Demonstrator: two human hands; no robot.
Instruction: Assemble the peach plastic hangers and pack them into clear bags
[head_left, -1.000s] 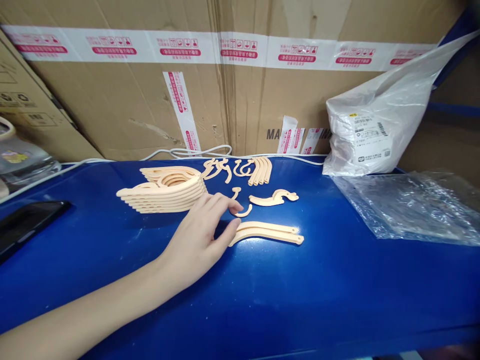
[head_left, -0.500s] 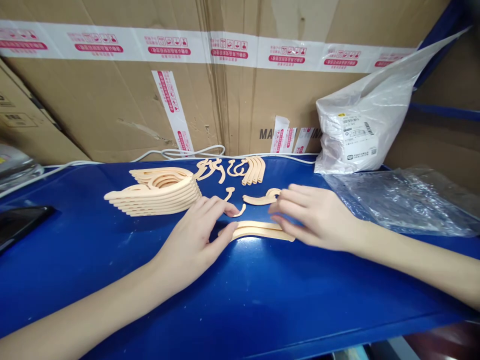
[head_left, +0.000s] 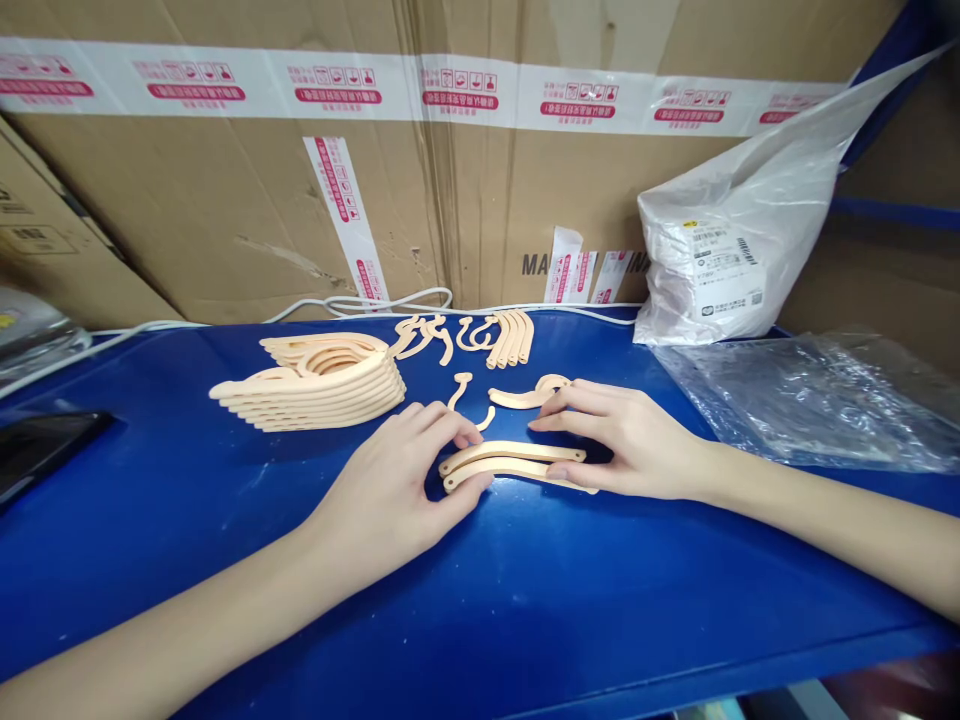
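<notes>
A glossy blue shelf surface (head_left: 525, 600) runs beneath tall brown cardboard boxes (head_left: 225, 200) banded with red-and-white tape. A white plastic bag (head_left: 720, 250) and a crumpled clear plastic sheet (head_left: 810, 400) lie at the right. A stack of peach plastic hanger pieces (head_left: 315, 385) sits at the left. At the centre, the left hand (head_left: 397, 480) and right hand (head_left: 637, 440) each pinch one end of a pair of curved peach plastic strips (head_left: 514, 462) resting on the blue surface. A second ago only the left hand was in view, and the strips' right end lay free.
</notes>
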